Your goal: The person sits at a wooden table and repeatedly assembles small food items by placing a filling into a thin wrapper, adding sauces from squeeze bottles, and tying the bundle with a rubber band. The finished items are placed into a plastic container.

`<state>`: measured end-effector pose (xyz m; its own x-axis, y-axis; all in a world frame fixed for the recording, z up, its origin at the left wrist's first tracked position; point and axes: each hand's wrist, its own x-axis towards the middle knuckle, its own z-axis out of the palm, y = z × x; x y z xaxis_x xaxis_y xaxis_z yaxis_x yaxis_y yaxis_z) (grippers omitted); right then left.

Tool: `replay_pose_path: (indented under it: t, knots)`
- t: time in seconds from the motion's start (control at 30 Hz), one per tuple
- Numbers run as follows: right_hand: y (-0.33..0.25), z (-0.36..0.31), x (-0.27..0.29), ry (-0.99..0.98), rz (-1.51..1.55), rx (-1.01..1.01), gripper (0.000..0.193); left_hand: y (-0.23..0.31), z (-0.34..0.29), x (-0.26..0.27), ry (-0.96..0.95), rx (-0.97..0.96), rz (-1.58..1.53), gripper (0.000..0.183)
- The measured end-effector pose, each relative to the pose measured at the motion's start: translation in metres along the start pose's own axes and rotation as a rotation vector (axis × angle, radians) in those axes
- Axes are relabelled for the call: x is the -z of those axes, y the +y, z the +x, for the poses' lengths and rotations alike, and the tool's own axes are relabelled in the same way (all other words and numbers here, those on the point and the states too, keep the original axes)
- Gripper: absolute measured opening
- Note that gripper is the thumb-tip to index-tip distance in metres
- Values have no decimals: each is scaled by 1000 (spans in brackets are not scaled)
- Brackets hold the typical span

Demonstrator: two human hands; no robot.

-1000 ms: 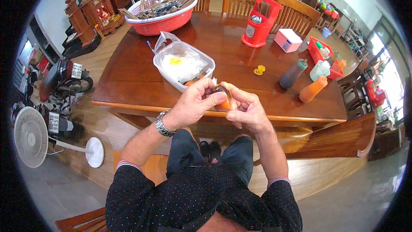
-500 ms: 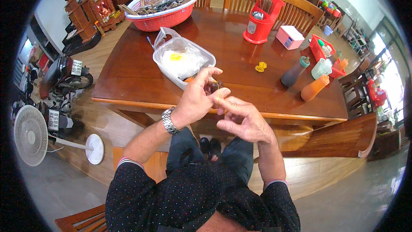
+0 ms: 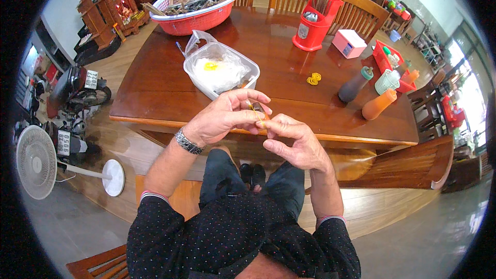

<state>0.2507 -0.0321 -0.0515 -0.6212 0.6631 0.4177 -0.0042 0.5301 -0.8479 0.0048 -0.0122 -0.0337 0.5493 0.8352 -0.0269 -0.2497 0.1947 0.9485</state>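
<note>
In front of the table's near edge, my left hand (image 3: 219, 119) is closed round a small dark brown bundle (image 3: 258, 107), perhaps a little bag of sauce; its kind is partly hidden by the fingers. A thin yellow rubber band (image 3: 261, 118) crosses it. The thumb and forefinger of my right hand (image 3: 298, 143) pinch at this band, close against the left fingertips. Just beyond my left hand stands a whitish plastic tub (image 3: 252, 65) containing clear plastic bags (image 3: 227, 74) and a yellow patch.
On the wooden table (image 3: 279, 67) stand a red basket (image 3: 199, 23) of chopsticks, a red utensil holder (image 3: 310, 36), a pink box (image 3: 350, 44), yellow rubber bands (image 3: 313, 78), a dark sauce bottle (image 3: 355, 85), an orange bottle (image 3: 378, 105) and a red tray (image 3: 387, 58). Left is a fan (image 3: 36, 163).
My left hand has turned and lowered slightly, its fingers now covering more of the dark bundle. My right hand stays close, still pinching the band.
</note>
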Motion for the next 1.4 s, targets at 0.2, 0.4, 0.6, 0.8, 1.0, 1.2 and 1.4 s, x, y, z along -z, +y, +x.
replay_pose_path:
  t: [0.2, 0.4, 0.6, 0.8, 1.0, 1.2, 1.4]
  knots:
    - [-6, -1, 3, -30, -7, -23, 51, 8, -5, 1, -126, -48, 1, 37]
    - [-6, -1, 7, -22, -13, -21, 55, 4, -7, -2, -34, -53, 161, 32]
    - [-4, -2, 8, -40, 53, -74, 48, 0, -6, 1, 17, -2, 328, 29]
    - [7, -1, -1, 217, -173, 9, 20, -9, -2, 2, 109, -98, 31, 28]
    - [21, -1, -11, 374, -169, 81, 14, -14, -5, 3, 92, -110, -62, 29]
    - [32, 1, -21, 489, -216, 115, 15, -17, -6, 1, 87, -116, -168, 31]
    - [77, -8, -13, 723, -348, -15, 13, 3, -12, 14, 230, -189, -52, 33]
